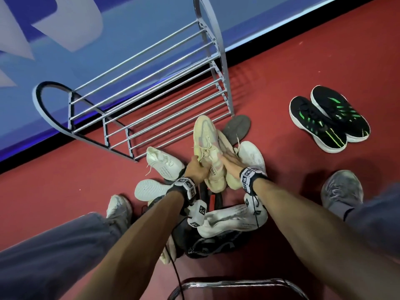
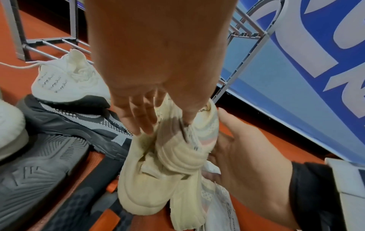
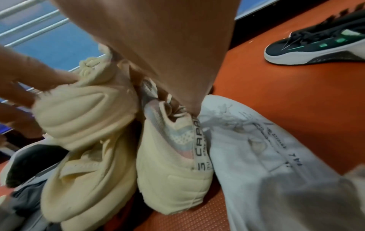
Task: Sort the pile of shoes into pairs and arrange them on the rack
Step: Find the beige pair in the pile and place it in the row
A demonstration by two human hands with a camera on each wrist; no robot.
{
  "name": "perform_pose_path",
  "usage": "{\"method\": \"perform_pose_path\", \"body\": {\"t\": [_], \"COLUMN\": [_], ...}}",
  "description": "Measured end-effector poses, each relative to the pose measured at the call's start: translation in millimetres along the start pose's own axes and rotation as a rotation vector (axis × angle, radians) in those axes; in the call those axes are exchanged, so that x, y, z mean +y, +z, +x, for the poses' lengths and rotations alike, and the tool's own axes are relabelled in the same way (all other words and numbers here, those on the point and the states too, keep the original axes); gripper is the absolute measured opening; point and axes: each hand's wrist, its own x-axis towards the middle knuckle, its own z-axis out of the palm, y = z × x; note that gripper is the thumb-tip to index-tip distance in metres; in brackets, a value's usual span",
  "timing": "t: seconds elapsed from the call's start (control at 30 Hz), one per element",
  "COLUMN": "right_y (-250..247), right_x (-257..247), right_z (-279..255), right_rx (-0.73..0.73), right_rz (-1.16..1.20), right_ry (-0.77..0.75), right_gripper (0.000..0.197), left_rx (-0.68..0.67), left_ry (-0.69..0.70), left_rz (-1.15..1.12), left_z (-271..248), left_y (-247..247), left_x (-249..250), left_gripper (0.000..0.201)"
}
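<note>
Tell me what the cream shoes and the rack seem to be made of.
Cream shoes: apparently soft knit fabric, matte, with a woven mesh texture and a thick ribbed sole that looks like foam or rubber. Rack: seemingly metal rails, shiny with bright glints, between matte grey side frames, perhaps plastic or painted metal.

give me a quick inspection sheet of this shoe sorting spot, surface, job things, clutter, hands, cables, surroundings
surface: red textured floor, shoes lying on it.
job's things: two cream knit sneakers held together above the pile of white, grey and black shoes; grey metal tube rack bears no shoes; black sneakers with green stripes paired side by side to the right, apart from the pile.
clutter: loose dark grey insole beside the rack foot.
grippers: left hand grips one cream sneaker at its opening; right hand grips the other.
cables: thin black cable hangs from the left wrist camera.
surroundings: blue and white wall banner behind the rack; chrome tube frame at bottom edge.
</note>
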Motion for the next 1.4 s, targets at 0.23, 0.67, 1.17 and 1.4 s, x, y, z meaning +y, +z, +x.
{"method": "perform_pose_path", "body": {"t": [0.23,0.67,1.17,1.4], "right_y": [-6.8,-11.7,-17.5,24.4], "right_x": [21.8,37.0,-8.3,0.3], "right_z": [22.6,37.2,42.4,31.8], "right_rx": [0.193,0.169,0.587,0.109], "right_rz": [-0.156,-0.018,0.412,0.216], "right_ry": [0.07,0.348,0.091,0.138], "right_gripper": [0.053,0.052,0.043,0.1], "left_rx": [-0.022,-0.062,-0.111,-0.175], "left_ry": [-0.065,-0.163,-0.162,-0.077], "left_rz": [0.064,-0.49,-0.355,-0.225], "left_z": [5.9,31.0,-30.2,17.3], "left_y": [15.0,21.4,-34.5,9.0], "left_x": [0.4,-21.3,-27.8,-98.6], "left_gripper": [0.035,0.067,0.018,0.038]}}
